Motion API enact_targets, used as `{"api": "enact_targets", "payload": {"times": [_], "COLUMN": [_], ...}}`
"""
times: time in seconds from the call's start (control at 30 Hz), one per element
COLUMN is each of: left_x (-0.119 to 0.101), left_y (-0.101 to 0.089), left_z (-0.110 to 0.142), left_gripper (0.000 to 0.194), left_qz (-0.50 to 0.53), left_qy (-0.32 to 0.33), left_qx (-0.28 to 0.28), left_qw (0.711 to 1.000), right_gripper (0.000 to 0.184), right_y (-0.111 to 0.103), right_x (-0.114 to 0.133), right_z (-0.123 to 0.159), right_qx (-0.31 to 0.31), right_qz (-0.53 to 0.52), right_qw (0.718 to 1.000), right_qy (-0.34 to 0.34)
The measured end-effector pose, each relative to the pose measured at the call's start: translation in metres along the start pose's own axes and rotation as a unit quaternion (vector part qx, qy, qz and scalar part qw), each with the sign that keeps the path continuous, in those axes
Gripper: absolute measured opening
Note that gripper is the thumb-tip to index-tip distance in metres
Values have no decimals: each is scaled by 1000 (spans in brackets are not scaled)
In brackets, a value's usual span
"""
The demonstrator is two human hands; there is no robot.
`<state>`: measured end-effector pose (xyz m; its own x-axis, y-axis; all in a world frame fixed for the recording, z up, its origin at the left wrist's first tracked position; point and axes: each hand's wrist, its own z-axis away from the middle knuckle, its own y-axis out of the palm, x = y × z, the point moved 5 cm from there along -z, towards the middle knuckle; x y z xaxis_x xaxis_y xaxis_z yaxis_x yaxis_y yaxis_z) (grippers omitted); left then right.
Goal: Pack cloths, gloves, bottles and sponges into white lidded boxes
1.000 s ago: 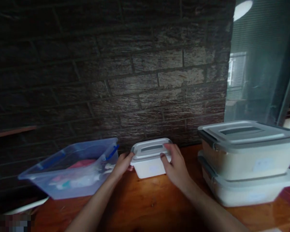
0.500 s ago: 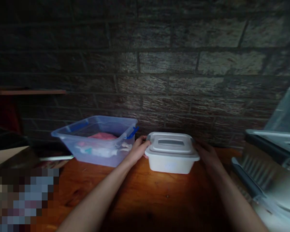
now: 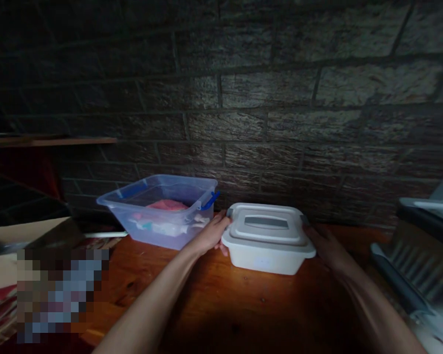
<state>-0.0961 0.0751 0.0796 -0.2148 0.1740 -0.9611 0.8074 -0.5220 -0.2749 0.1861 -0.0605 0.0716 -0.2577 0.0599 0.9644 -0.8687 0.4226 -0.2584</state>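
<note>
A small white lidded box [image 3: 268,238] with a grey handle set into its lid stands on the wooden table [image 3: 221,305] close to the brick wall. My left hand [image 3: 210,235] grips the box's left end at the lid clip. My right hand [image 3: 327,246] presses against its right end, fingers curled round the edge. Both forearms reach in from the bottom of the view.
A clear blue-tinted tub [image 3: 162,209] with a blue clip holds pink and white items just left of the box. Stacked grey-lidded containers [image 3: 421,246] stand at the right edge. A brick wall [image 3: 243,98] closes the back. Papers [image 3: 18,236] lie at the far left.
My right hand has moved from the lid's top to the box's right end. The view has swung left, so the stacked containers have slid toward the right edge.
</note>
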Motion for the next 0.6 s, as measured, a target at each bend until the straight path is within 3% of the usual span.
{"api": "enact_targets", "payload": {"times": [0.3,0.43,0.6], "left_x": [1,3,8], "left_y": [2,3,3], "left_z": [46,55,54], "left_gripper": [42,45,36], "left_qz": [-23,-6,10], "left_qy": [-84,-96,-107], "left_qx": [30,29,34], "left_qw": [996,995,994], "right_gripper": [40,39,40], "right_y": [2,2,2], "right_x": [-2,-8,-15], "right_z": [53,60,60], "right_qx": [40,36,33], "right_qz": [-18,-54,-69], "right_qw": [997,996,994], "right_qy": [62,68,85]}}
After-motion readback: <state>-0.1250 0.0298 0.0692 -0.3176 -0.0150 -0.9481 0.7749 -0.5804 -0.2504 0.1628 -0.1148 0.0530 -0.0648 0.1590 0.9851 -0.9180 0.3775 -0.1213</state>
